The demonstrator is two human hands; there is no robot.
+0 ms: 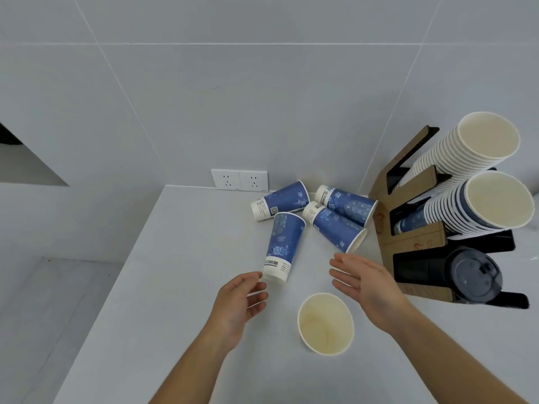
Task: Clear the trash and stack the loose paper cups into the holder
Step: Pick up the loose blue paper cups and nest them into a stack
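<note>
My fingers (256, 290) on the left hand (236, 304) were loosely curled and held nothing, their tips just beside the base of the nearest blue cup (283, 246), which lay on its side on the white counter (163, 287) — I could not tell whether they touched it. My right hand (364, 281) was spread flat and empty, palm turned inward, hovering near the rim of another fallen cup (335, 225). Two more blue cups lay behind these, one toward the wall socket (239, 180) at the back (280, 201) and one nearer the holder (347, 204), the three rear cups touching in a loose cluster. One cup stood upright (326, 323) close to me, between my forearms, its cream inside showing.

At the right stood the cardboard holder (408, 243) — its top slot carried a tilted stack of white cups (472, 147), the middle slot a stack of blue ones (478, 205), and the lowest a stack of dark lids (472, 275).
</note>
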